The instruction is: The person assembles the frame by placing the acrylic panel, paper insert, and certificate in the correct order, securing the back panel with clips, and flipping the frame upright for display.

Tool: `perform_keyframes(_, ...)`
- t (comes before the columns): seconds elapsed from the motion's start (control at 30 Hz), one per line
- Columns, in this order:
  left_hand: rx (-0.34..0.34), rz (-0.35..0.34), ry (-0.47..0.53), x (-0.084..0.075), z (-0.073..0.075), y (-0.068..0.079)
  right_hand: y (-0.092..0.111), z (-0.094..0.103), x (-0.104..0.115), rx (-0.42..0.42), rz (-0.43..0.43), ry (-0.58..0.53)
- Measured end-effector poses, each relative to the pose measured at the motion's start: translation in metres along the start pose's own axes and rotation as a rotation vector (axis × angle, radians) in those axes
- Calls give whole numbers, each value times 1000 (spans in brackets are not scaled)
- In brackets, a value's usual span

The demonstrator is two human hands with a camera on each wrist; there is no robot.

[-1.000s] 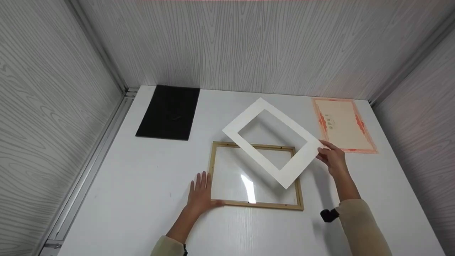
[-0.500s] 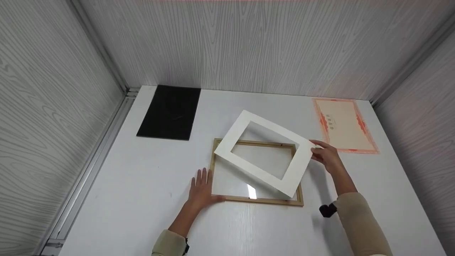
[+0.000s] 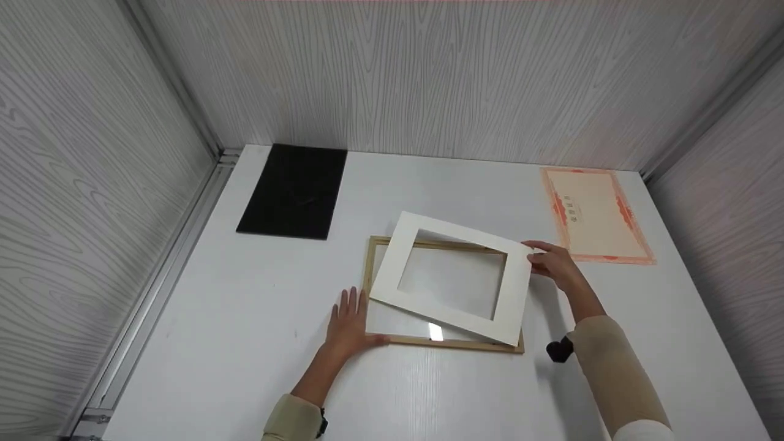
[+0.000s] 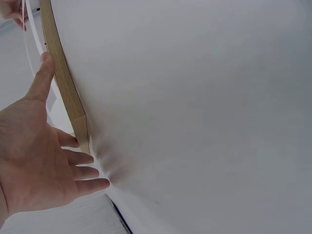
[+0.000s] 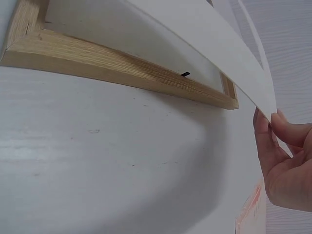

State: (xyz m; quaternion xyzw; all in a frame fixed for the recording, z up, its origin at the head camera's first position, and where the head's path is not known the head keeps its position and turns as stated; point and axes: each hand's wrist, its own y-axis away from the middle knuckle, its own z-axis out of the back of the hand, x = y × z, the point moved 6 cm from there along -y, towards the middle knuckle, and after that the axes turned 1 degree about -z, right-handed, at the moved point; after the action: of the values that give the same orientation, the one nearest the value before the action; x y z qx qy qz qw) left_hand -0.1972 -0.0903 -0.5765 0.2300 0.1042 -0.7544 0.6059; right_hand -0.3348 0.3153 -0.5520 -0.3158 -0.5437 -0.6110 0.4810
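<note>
A wooden picture frame [image 3: 441, 344] lies flat on the white table, a clear pane inside it throwing back a bright reflection. My left hand [image 3: 348, 324] rests against the frame's near left corner, fingers straight along the left side and thumb on the near edge; the left wrist view shows the same hand [image 4: 46, 151] touching the wood. Between thumb and fingers, my right hand [image 3: 554, 264] pinches the right edge of a white picture mat [image 3: 517, 288]. The mat is tilted over the frame, turned slightly askew. In the right wrist view its held edge is raised above the frame [image 5: 122, 63].
A black backing board [image 3: 293, 191] lies at the table's far left. At the far right is a certificate [image 3: 597, 214] with an orange-red border. Grey wood-grain panels [image 3: 392, 73] enclose the table [image 3: 233, 318] at the back and sides.
My right hand has brought the mat down and left over the frame, turning it closer to the frame's lines. The left hand has stayed at the corner.
</note>
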Motion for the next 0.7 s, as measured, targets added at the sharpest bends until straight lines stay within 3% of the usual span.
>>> perform_keyframes(0.27,21,13,-2,2,-2,0,-4,-13,-1,69,28,63)
perform_keyframes(0.7,12,37,4,3,-3,-2,-13,-35,5,40,44,128)
